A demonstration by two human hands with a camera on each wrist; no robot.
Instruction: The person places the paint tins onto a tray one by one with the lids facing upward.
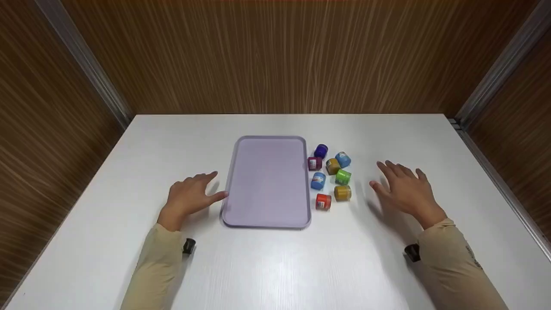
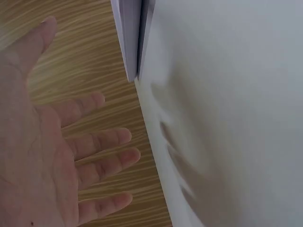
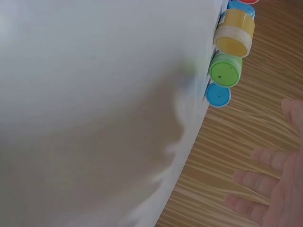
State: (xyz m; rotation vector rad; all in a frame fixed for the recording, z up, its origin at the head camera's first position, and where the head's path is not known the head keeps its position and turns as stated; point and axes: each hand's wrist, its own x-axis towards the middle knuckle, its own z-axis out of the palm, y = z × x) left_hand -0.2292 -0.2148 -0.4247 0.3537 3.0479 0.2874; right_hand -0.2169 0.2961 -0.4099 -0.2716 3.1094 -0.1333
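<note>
Several small paint jars lie in a cluster along the right side of a lilac tray (image 1: 267, 181). Among them are a purple jar (image 1: 321, 150), a maroon jar (image 1: 314, 163), a green jar (image 1: 343, 177), a red jar (image 1: 323, 202) and a yellow jar (image 1: 342, 193); blue ones lie between. My left hand (image 1: 189, 198) hovers at the tray's left edge, fingers spread, thumb near the rim; whether it touches cannot be told. To the right of the jars, my right hand (image 1: 404, 191) is held above the table with its fingers extended. Neither hand holds anything.
The white table (image 1: 267, 267) is bounded by a wood-grain panel (image 1: 284, 56) behind and others at both sides. Metal rails (image 1: 503, 189) run along the right side. A dark wrist device (image 1: 189, 246) sits under the left sleeve, another (image 1: 412, 252) by the right.
</note>
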